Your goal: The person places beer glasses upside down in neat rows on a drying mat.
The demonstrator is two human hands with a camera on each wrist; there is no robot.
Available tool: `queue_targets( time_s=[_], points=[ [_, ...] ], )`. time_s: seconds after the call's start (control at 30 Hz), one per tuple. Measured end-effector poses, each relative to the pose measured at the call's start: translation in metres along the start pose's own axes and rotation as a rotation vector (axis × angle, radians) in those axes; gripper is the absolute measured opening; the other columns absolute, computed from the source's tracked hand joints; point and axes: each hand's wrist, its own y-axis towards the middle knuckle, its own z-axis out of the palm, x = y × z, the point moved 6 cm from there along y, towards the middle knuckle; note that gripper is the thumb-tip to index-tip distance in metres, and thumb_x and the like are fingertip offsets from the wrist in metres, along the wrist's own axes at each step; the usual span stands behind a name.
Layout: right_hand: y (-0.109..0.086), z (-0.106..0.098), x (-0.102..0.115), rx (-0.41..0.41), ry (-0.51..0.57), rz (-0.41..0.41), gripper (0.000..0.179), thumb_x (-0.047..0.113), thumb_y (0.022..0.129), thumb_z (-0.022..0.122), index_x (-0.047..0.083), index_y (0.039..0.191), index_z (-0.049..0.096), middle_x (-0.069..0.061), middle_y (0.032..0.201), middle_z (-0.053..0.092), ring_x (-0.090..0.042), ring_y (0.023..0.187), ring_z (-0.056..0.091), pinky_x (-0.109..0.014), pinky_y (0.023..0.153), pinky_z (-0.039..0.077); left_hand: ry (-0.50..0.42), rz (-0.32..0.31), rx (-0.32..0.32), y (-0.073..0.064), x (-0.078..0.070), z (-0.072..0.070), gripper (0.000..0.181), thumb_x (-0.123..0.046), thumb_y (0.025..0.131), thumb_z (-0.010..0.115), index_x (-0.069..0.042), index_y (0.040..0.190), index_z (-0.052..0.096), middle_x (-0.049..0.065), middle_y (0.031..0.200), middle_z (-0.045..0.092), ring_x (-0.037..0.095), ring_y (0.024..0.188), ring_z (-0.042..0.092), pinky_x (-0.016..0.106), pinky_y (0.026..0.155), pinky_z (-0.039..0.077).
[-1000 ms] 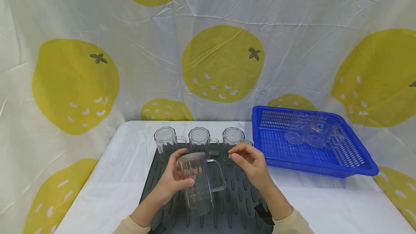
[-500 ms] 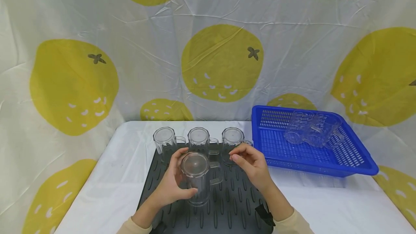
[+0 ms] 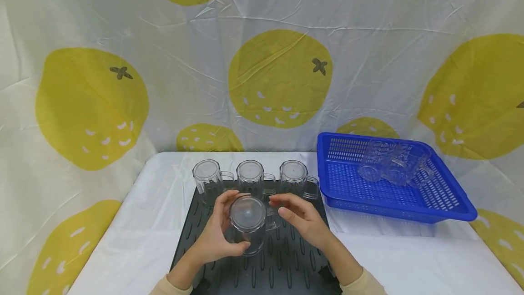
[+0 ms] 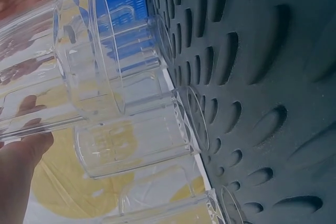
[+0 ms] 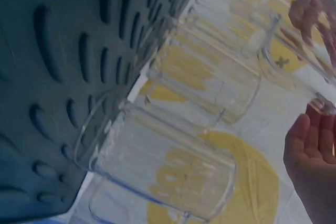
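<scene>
My left hand (image 3: 219, 236) grips a clear glass mug (image 3: 248, 215) by its side, thumb in front and fingers behind. The mug is upside down, base up, its handle pointing right. In the left wrist view its open rim hangs apart from the dark ribbed mat (image 4: 247, 61). My right hand (image 3: 304, 220) is beside the handle with fingers loosely bent and thumb apart; in the right wrist view its fingertips (image 5: 313, 109) are right at the handle. Three more upside-down mugs, left (image 3: 207, 179), middle (image 3: 250, 177) and right (image 3: 294, 177), stand in a row at the mat's far edge.
A blue plastic basket (image 3: 340, 195) stands at the right on the white-covered table (image 3: 131, 222), with several clear mugs (image 3: 395, 167) lying in it. Behind the table hangs a white curtain (image 3: 188, 81) with yellow lemon prints.
The held mug has turned from tilted, base away, to nearly upright with its base up, and lowered slightly. My right hand has moved left toward its handle.
</scene>
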Motion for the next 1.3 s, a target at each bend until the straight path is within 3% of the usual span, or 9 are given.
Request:
queue_targets(
  time_s=[0.1, 0.33, 0.5, 0.7, 0.93, 1.1, 1.3],
  points=[
    [-0.002, 0.009, -0.009, 0.045, 0.041, 0.085, 0.034, 0.008, 0.105, 0.040, -0.009, 0.132, 0.052, -0.025, 0.124, 0.057, -0.017, 0.116, 0.057, -0.034, 0.099, 0.046, -0.010, 0.014, -0.002, -0.001, 0.000, -0.002, 0.099, 0.015, 0.068, 0.076, 0.007, 0.144, 0.013, 0.023, 0.146, 0.036, 0.024, 0.127, 0.047, 0.032, 0.099, 0.045],
    [-0.003, 0.023, -0.022, 0.062, 0.034, 0.156, 0.032, 0.009, 0.105, 0.043, -0.006, 0.132, 0.053, -0.021, 0.123, 0.058, -0.014, 0.113, 0.058, -0.040, 0.096, 0.049, -0.007, 0.028, 0.003, -0.005, 0.000, -0.008, 0.098, 0.015, 0.069, 0.074, 0.010, 0.143, 0.012, 0.025, 0.146, 0.034, 0.026, 0.127, 0.047, 0.032, 0.098, 0.046],
    [-0.001, 0.033, -0.026, 0.051, -0.008, 0.167, 0.027, 0.008, 0.104, 0.046, -0.007, 0.125, 0.055, -0.021, 0.116, 0.060, -0.018, 0.106, 0.063, -0.037, 0.092, 0.051, 0.018, -0.041, -0.022, -0.012, 0.001, -0.013, 0.097, 0.012, 0.071, 0.075, 0.005, 0.147, 0.015, 0.023, 0.146, 0.035, 0.022, 0.127, 0.047, 0.031, 0.098, 0.046],
    [0.004, 0.050, -0.027, 0.090, -0.038, 0.207, 0.024, 0.010, 0.105, 0.043, -0.005, 0.120, 0.053, -0.016, 0.111, 0.059, -0.033, 0.099, 0.061, -0.046, 0.090, 0.051, 0.021, -0.100, -0.028, -0.022, -0.001, -0.022, 0.091, 0.009, 0.074, 0.074, -0.001, 0.148, 0.022, 0.021, 0.145, 0.036, 0.022, 0.126, 0.048, 0.032, 0.098, 0.046],
    [0.008, 0.072, -0.029, 0.130, -0.037, 0.254, 0.024, 0.014, 0.106, 0.041, -0.004, 0.120, 0.050, -0.015, 0.112, 0.055, -0.030, 0.102, 0.059, -0.041, 0.092, 0.050, 0.035, -0.122, -0.030, -0.037, -0.006, -0.035, 0.088, 0.010, 0.075, 0.073, 0.002, 0.147, 0.023, 0.024, 0.148, 0.034, 0.024, 0.128, 0.045, 0.031, 0.101, 0.042],
    [0.010, 0.087, -0.031, 0.144, -0.041, 0.270, 0.021, 0.014, 0.106, 0.042, -0.001, 0.118, 0.049, -0.009, 0.105, 0.049, -0.021, 0.094, 0.051, -0.030, 0.084, 0.048, 0.138, -0.223, -0.019, -0.047, -0.009, -0.049, 0.089, 0.004, 0.076, 0.077, -0.008, 0.149, 0.028, 0.018, 0.148, 0.039, 0.020, 0.126, 0.048, 0.030, 0.099, 0.043],
    [0.013, 0.102, -0.039, 0.159, -0.010, 0.278, 0.018, 0.013, 0.105, 0.044, 0.000, 0.117, 0.050, -0.003, 0.101, 0.047, -0.010, 0.090, 0.046, -0.024, 0.078, 0.044, 0.216, -0.283, 0.033, -0.056, -0.015, -0.064, 0.086, 0.001, 0.078, 0.078, -0.007, 0.148, 0.029, 0.016, 0.148, 0.039, 0.018, 0.124, 0.050, 0.031, 0.097, 0.044]
  ],
)
